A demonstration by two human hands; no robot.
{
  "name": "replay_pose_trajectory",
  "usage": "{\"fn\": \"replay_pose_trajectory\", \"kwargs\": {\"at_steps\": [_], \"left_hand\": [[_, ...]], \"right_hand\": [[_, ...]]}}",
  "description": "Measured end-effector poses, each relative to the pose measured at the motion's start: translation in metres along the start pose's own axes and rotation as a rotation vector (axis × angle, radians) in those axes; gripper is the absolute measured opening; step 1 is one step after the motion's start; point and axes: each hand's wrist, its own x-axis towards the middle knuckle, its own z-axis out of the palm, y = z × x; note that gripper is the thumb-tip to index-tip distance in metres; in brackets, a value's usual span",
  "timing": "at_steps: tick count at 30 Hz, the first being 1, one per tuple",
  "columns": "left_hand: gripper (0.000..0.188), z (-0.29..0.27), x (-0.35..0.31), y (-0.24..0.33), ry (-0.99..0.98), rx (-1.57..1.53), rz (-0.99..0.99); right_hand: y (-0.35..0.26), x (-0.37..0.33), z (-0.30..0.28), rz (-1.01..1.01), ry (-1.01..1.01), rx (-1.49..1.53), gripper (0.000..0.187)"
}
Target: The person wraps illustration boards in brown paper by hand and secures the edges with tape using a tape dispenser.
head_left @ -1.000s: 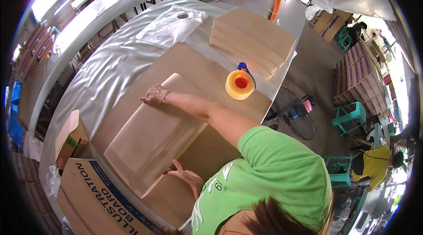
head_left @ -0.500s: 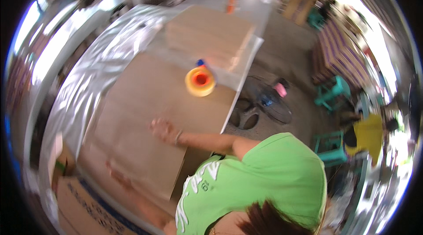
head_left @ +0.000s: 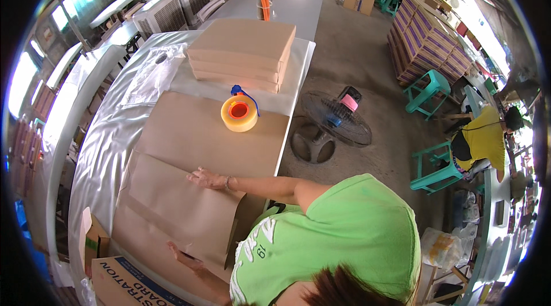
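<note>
A large sheet of brown paper (head_left: 183,117) covers the table in front of me. On it lies a smaller, folded-looking brown piece (head_left: 178,191) with a raised edge near my body. My right hand (head_left: 208,179) rests on this piece near its far right edge, fingers stretched out. Lower down, my left hand (head_left: 185,255) touches the piece's near left edge, its fingers extended and apart. Neither hand grips anything. Past my right hand, a roll of yellowish tape (head_left: 247,121) with a red core and a blue part sits on the large sheet.
A stack of brown paper-wrapped packs (head_left: 241,48) stands beyond the tape. Printed cardboard boxes (head_left: 115,283) border the lower left. A floor fan (head_left: 336,119) stands beside the table. A person in yellow (head_left: 481,137) sits at the right near green stools (head_left: 430,91).
The view has steadied and shifted. My left hand has come closer to my body along the paper's edge. My right hand has slid slightly left and stays on the paper.
</note>
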Motion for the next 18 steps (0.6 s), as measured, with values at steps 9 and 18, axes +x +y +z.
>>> {"fn": "replay_pose_trajectory", "kwargs": {"at_steps": [9, 18], "left_hand": [[0.064, -0.013, -0.01, -0.004, 0.071, -0.109, -0.636], [0.081, -0.055, 0.045, 0.045, -0.35, 0.669, -0.461]], "right_hand": [[0.067, -0.038, 0.002, -0.008, 0.036, 0.375, 0.051], [0.062, -0.045, -0.116, -0.256, -0.087, -0.098, 0.085]]}}
